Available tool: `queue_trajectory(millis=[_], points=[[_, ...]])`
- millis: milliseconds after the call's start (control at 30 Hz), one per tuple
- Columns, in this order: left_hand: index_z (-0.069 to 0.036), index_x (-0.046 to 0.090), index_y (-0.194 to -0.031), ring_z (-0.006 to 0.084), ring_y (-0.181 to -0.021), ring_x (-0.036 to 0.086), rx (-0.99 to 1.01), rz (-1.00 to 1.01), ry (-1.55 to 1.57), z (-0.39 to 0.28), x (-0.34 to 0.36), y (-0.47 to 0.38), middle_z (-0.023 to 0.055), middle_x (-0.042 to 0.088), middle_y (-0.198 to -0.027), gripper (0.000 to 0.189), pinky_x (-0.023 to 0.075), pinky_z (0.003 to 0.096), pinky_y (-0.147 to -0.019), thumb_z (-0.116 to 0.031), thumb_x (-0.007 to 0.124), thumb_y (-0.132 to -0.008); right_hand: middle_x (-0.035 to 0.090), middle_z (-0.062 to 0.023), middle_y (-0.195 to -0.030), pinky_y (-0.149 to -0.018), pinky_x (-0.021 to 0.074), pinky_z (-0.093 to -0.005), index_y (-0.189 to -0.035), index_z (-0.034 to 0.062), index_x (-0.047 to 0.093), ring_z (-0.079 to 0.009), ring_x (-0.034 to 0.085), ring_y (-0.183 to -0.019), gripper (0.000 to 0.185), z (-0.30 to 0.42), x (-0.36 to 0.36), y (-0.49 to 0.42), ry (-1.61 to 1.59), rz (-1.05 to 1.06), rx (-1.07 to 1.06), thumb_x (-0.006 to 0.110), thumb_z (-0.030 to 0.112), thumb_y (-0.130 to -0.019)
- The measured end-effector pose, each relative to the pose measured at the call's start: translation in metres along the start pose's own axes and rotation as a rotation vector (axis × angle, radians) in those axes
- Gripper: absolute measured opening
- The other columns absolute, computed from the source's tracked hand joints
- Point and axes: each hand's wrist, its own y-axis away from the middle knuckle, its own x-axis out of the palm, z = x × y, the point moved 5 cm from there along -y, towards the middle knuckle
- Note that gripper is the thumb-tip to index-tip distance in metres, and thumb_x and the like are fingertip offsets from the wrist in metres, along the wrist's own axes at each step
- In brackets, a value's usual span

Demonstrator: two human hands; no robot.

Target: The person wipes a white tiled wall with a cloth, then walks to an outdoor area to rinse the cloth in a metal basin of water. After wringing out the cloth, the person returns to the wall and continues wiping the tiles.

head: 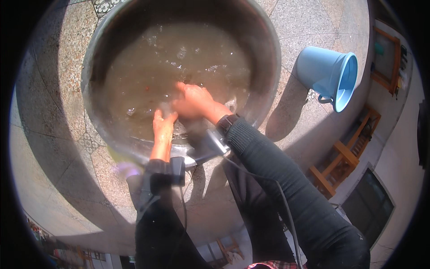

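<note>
A large round metal basin holds murky brown water, with glints and a few bubbles on its surface. Low in the basin, near the side closest to me, my left hand has its thumb and a finger raised apart. My right hand reaches across just above and to the right of it, blurred, its lower fingers hard to make out. A pale, wet patch shows between and below the hands; what it is, or whether either hand grips anything, is unclear. Both forearms wear dark sleeves.
To the right of the basin a light blue bucket with a handle stands on the tiled floor. Wooden furniture is farther right, by the wall. A cable runs along my right arm. A blurred purple item sits beside the basin.
</note>
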Motion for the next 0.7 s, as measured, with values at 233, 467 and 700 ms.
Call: queue_trajectory(millis=[233,467,700], points=[[0.003,0.06,-0.111,0.0152,-0.093,0.062,0.201,-0.034,0.01,-0.005,-0.033,0.039,0.0062,0.064,-0.107,0.034,0.0502,0.0291,-0.085,0.006,0.075,-0.081,0.067,-0.0145,-0.104,-0.086,0.0522,-0.0488,-0.105,0.0096,0.061,-0.0364,0.064,-0.099,0.019,-0.031,-0.001,0.061,0.011,-0.106,0.005,0.062,0.01,-0.086],[0.002,0.061,-0.109,0.0153,-0.096,0.062,0.342,0.088,-0.226,-0.01,-0.03,0.104,0.0058,0.065,-0.106,0.037,0.0508,0.0304,-0.086,0.002,0.08,-0.077,0.061,-0.0165,-0.105,-0.085,0.0507,-0.0481,-0.105,0.008,0.057,-0.04,0.06,-0.102,0.025,-0.041,-0.022,0.15,-0.129,-0.01,0.008,0.063,0.005,-0.081],[-0.003,0.049,-0.133,0.0356,-0.106,0.067,0.228,0.257,-0.806,-0.033,-0.029,0.139,0.0252,0.067,-0.113,0.068,0.0512,0.0398,-0.092,-0.017,0.086,-0.077,0.061,-0.0165,-0.109,-0.087,0.0498,-0.0456,-0.121,0.0077,0.057,-0.0398,0.058,-0.105,0.044,-0.019,-0.047,0.211,-0.185,-0.066,-0.102,0.064,0.001,-0.078]])
